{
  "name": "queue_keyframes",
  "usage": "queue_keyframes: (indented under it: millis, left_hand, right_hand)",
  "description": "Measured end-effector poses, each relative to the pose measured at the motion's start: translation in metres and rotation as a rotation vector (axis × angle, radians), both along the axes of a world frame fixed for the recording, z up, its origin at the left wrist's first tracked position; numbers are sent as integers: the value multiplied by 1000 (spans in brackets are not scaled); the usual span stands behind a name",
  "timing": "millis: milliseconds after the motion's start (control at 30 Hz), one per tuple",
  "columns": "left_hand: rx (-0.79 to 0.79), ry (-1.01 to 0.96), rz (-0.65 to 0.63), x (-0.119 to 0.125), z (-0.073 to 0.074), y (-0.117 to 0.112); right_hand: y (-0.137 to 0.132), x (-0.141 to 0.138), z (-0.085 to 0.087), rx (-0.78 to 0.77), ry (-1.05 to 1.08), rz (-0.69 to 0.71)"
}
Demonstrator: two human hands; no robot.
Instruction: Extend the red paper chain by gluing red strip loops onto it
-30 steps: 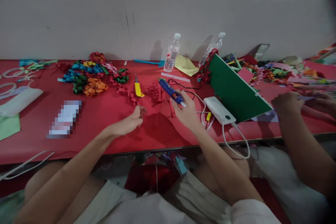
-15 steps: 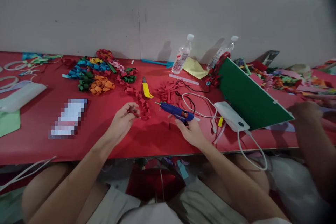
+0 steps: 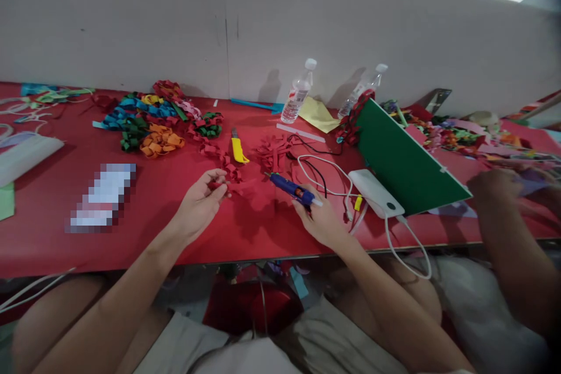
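Two clear bottles [image 3: 295,99] on desk [image 3: 249,239], fill uncertain. Left hand [image 3: 198,203] pinches red paper [image 3: 217,186]; right hand [image 3: 323,221], well apart, grips blue glue gun [image 3: 287,185].

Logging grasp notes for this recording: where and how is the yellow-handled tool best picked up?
Probably by its yellow handle, from the near side, pinched across its width: the handle lies nearer the camera, the grey tip pointing away.
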State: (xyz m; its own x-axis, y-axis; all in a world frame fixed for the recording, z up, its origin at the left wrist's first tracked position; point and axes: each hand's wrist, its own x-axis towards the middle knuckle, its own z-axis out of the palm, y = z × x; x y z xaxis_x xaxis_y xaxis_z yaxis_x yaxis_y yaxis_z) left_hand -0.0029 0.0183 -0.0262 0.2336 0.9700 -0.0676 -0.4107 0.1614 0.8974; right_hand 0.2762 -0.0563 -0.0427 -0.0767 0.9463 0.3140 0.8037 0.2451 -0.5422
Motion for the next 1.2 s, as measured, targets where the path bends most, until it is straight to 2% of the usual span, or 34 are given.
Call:
queue_keyframes:
  millis: [167, 300, 433, 600, 700, 767, 867, 933, 1000, 1067, 1200]
  left_hand:
    - [30, 28, 77, 1, -8, 5]
    - [16, 0, 74, 5, -9, 4]
    - [32, 39, 7, 6, -6, -1]
    - [67, 123, 2, 2, -11, -1]
    - [86, 143, -11, 1, -13, 0]
    - [84, 132, -5, 2, -13, 0]
    - [74, 125, 26, 2, -12, 2]
    - [65, 128, 36, 2, -12, 2]
    - [64, 119, 31, 1, -11, 3]
    - [70, 99, 25, 2, -11, 3]
    - [78, 83, 24, 4, -11, 2]
  right_hand:
    - [7, 16, -15, -39, -45, -72]
    - [13, 23, -19, -1, -49, -128]
    - [12, 19, -18, 22, -105, -60]
    - [13, 9, -17, 22, -250, 6]
    - [8, 8, -7, -29, -312, 14]
    - [-2, 15, 6, -66, -356, 52]
    - [-17, 44, 32, -143, -400, 123]
    - [-17, 73, 49, -185, -416, 72]
    - [-4, 101, 63, -184, -457, -118]
    - [20, 121, 71, -275, -498, -185]
    - [64, 132, 72, -396, -475, -58]
